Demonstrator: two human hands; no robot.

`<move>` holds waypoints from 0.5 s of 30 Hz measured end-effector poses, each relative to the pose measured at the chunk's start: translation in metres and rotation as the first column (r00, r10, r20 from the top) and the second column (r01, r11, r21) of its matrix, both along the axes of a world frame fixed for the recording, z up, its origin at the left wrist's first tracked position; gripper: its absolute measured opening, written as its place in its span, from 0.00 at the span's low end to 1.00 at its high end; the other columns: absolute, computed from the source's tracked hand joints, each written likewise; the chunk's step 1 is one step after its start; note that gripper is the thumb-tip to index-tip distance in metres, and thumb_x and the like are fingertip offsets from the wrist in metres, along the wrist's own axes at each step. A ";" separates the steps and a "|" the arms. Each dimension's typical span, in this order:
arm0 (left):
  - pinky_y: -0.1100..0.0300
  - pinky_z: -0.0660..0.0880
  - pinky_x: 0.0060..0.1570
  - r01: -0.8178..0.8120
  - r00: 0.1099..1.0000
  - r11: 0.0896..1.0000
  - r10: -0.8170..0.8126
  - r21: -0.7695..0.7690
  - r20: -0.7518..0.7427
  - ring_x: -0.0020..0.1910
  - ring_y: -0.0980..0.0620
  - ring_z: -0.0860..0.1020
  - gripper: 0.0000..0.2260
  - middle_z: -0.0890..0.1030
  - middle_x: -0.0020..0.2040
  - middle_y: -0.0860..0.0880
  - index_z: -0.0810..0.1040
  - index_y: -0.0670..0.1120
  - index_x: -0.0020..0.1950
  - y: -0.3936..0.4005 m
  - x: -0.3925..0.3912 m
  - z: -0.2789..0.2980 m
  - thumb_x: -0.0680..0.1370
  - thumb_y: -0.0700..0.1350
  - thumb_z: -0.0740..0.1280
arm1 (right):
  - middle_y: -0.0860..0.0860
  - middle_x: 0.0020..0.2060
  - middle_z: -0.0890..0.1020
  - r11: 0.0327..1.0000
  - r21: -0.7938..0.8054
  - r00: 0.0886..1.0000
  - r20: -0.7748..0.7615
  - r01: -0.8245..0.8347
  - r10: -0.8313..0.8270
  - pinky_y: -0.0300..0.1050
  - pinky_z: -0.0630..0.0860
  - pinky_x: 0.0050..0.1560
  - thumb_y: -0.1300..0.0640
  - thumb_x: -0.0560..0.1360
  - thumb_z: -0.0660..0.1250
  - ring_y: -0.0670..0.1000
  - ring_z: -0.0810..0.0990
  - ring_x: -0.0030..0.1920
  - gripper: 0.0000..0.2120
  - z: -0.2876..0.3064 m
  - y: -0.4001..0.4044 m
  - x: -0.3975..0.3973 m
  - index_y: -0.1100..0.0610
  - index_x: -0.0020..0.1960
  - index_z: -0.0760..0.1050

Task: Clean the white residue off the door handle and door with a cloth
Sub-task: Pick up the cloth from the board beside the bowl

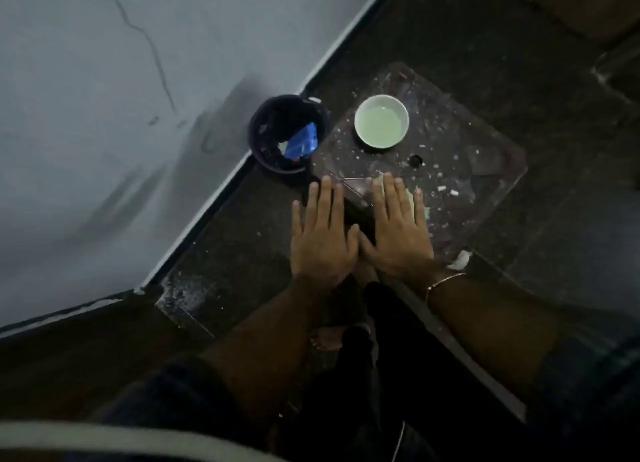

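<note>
Both forearms reach forward and down, the left hand and right hand side by side with fingers straight and flat. A pale cloth peeks from under the right hand's fingers, so that hand is nearer it. Neither door nor handle can be made out, only a bowl and dark bucket on the floor beyond.

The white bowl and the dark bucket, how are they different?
The bowl is white and shallow; the bucket is dark and deeper. The bowl holds a pale greenish liquid, while the bucket holds something blue and crumpled. The bowl sits on the speckled board; the bucket stands beside that board, next to the wall. Both are round, open on top, and untouched by either hand.
</note>
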State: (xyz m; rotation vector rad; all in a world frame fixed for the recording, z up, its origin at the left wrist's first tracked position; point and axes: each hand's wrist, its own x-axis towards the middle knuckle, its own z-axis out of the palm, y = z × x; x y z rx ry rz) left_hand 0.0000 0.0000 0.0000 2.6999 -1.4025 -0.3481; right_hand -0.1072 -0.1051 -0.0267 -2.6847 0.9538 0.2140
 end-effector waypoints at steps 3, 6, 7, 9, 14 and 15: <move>0.42 0.50 0.76 0.086 0.992 0.995 -0.079 0.059 -0.101 0.80 0.47 0.50 0.32 0.52 0.81 0.44 0.52 0.44 0.80 -0.024 -0.013 -0.021 0.80 0.56 0.55 | 0.61 0.78 0.53 0.996 -0.001 0.995 -0.056 0.086 -0.086 0.62 0.45 0.77 0.36 0.77 0.51 0.59 0.51 0.79 0.40 -0.022 -0.010 -0.023 0.62 0.79 0.51; 0.43 0.49 0.77 0.208 0.969 0.974 -0.192 0.093 -0.157 0.80 0.47 0.48 0.31 0.50 0.81 0.46 0.51 0.45 0.80 -0.045 -0.019 -0.045 0.80 0.56 0.54 | 0.60 0.79 0.53 0.990 0.004 0.985 -0.098 0.143 -0.142 0.62 0.46 0.77 0.36 0.78 0.52 0.59 0.50 0.79 0.39 -0.044 -0.017 -0.040 0.62 0.79 0.51; 0.43 0.49 0.77 0.241 0.962 0.965 -0.223 0.102 -0.160 0.80 0.47 0.49 0.31 0.50 0.81 0.46 0.51 0.45 0.80 -0.051 -0.020 -0.053 0.80 0.55 0.54 | 0.60 0.79 0.53 0.987 0.009 0.981 -0.110 0.159 -0.157 0.61 0.45 0.77 0.37 0.78 0.52 0.59 0.50 0.79 0.39 -0.050 -0.020 -0.042 0.61 0.79 0.51; 0.43 0.50 0.77 0.299 0.947 0.947 -0.278 0.118 -0.162 0.80 0.47 0.49 0.30 0.51 0.81 0.46 0.51 0.45 0.80 -0.062 -0.019 -0.066 0.81 0.55 0.54 | 0.59 0.79 0.53 0.983 0.021 0.976 -0.122 0.182 -0.178 0.61 0.45 0.77 0.37 0.78 0.53 0.59 0.51 0.79 0.38 -0.059 -0.026 -0.046 0.60 0.79 0.53; 0.41 0.52 0.76 0.380 0.916 0.910 -0.348 0.163 -0.198 0.80 0.47 0.49 0.29 0.50 0.81 0.47 0.53 0.45 0.80 -0.073 -0.020 -0.087 0.81 0.55 0.53 | 0.60 0.77 0.59 0.972 0.072 0.972 -0.090 0.225 -0.218 0.61 0.51 0.76 0.42 0.78 0.58 0.61 0.56 0.77 0.34 -0.070 -0.030 -0.052 0.59 0.77 0.58; 0.41 0.52 0.76 0.378 0.918 0.910 -0.345 0.168 -0.198 0.80 0.47 0.50 0.29 0.51 0.81 0.47 0.54 0.45 0.80 -0.074 -0.020 -0.088 0.81 0.55 0.53 | 0.60 0.76 0.61 0.969 0.078 0.970 -0.076 0.236 -0.230 0.61 0.53 0.75 0.43 0.78 0.59 0.62 0.58 0.76 0.33 -0.070 -0.031 -0.051 0.60 0.76 0.60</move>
